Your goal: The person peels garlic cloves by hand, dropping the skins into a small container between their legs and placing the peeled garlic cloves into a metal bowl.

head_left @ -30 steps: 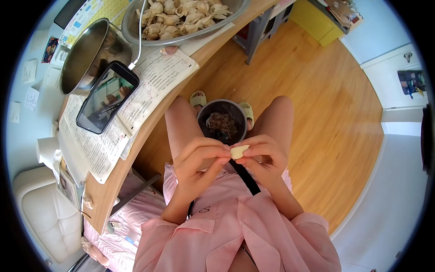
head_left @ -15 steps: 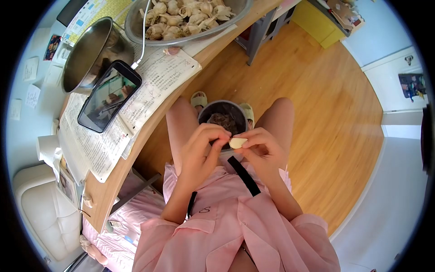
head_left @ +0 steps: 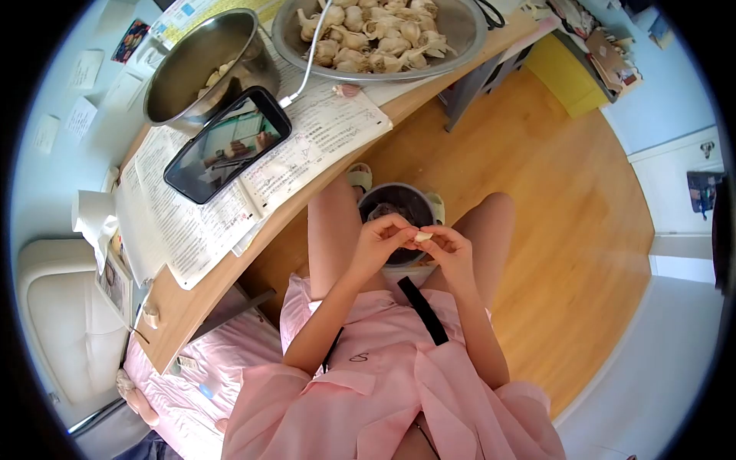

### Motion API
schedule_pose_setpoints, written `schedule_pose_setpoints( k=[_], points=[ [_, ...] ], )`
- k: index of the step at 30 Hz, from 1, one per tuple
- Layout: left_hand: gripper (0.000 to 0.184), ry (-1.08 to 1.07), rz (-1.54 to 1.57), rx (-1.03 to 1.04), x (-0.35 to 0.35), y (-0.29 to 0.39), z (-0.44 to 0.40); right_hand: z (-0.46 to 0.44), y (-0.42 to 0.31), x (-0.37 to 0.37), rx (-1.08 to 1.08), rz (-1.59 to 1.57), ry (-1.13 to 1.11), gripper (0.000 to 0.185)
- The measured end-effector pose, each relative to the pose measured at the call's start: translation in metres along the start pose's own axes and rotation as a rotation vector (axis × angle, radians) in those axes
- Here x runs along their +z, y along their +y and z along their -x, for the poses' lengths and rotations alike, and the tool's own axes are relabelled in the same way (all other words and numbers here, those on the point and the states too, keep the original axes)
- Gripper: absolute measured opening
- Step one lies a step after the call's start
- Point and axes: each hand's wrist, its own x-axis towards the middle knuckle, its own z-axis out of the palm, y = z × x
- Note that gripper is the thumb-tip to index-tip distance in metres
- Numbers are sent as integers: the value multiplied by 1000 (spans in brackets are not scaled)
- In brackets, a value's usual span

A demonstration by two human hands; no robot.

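A pale garlic clove [head_left: 422,237] is between my two hands, over the dark bin [head_left: 376,192] on the floor between my feet. My right hand [head_left: 451,251] pinches the clove between thumb and fingers. From the other side, the fingertips of my left hand [head_left: 383,244] are closed together against the clove's end. Dark and pale scraps, probably peelings, lie inside the bin, partly hidden by my hands.
On the desk [head_left: 222,295] to the left, a metal basin [head_left: 383,77] holds many garlic bulbs. A steel pot [head_left: 165,107] contains peeled cloves. A phone [head_left: 228,144] on a charging cable lies on printed papers [head_left: 207,238]. One unpeeled clove [head_left: 346,90] rests near the basin.
The view has shifted, so the desk and my hands appear farther right. My fingers have closed in around the clove, covering more of it. Peeled cloves in the pot are now visible.
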Motion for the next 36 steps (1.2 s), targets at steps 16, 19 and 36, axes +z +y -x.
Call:
schedule_pose_setpoints(
  k=[16,19,36],
  points=[
    [31,280,82,-549,-52,-152,-27,-11,-35,39,-3,40,-52,20],
    [20,356,68,-211,-32,-155,-34,-38,-111,104,-518,125,-250,23],
    [29,283,-32,-366,-62,-172,-32,-107,-175,116,-823,612,134,16]
  ],
)
